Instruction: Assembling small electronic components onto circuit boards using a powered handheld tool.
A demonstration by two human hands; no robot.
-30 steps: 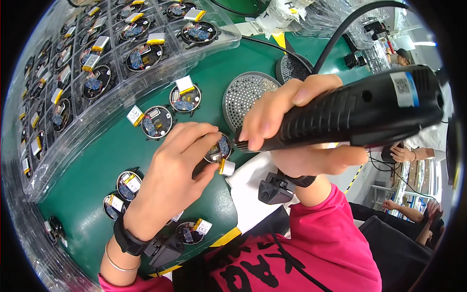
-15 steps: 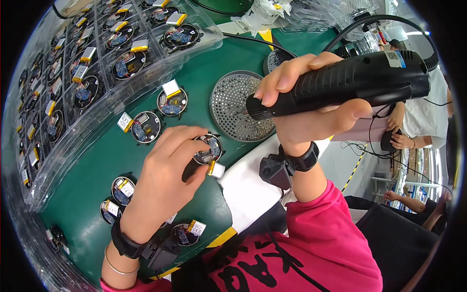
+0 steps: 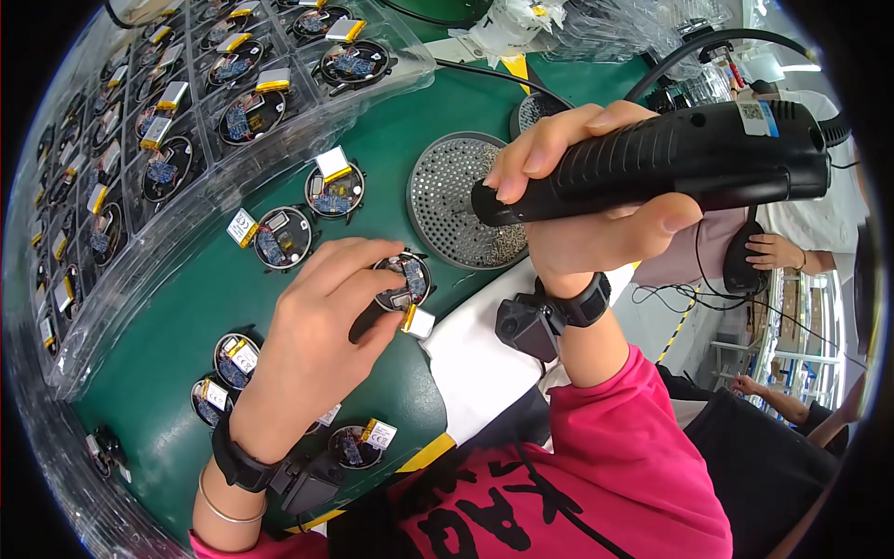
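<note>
My left hand (image 3: 321,317) is closed on a round black watch case (image 3: 410,282) with a blue circuit board inside. From its lower edge hangs a small silver battery (image 3: 419,322) with a yellow strip. My right hand (image 3: 582,177) grips a thick black electric screwdriver (image 3: 680,154), its narrow end pointing left. That end is over a round perforated dish (image 3: 438,200) with many tiny screws (image 3: 506,244) heaped on its right side. The screwdriver's bit is hard to make out against the dish. Two more open watch cases, one upper (image 3: 333,191) and one lower (image 3: 284,235), lie beyond my left hand.
A clear compartment tray (image 3: 279,140) full of watch cases with batteries fills the upper left. Several cases (image 3: 237,359) lie on the green mat (image 3: 168,317) near my left wrist. A smaller dish (image 3: 533,110), cables and plastic bags are at the back. Other people's hands (image 3: 778,252) show at right.
The view has shifted slightly. Both hands keep their grips, and the screwdriver stays over the dish of screws. At right, another person's hands have moved.
</note>
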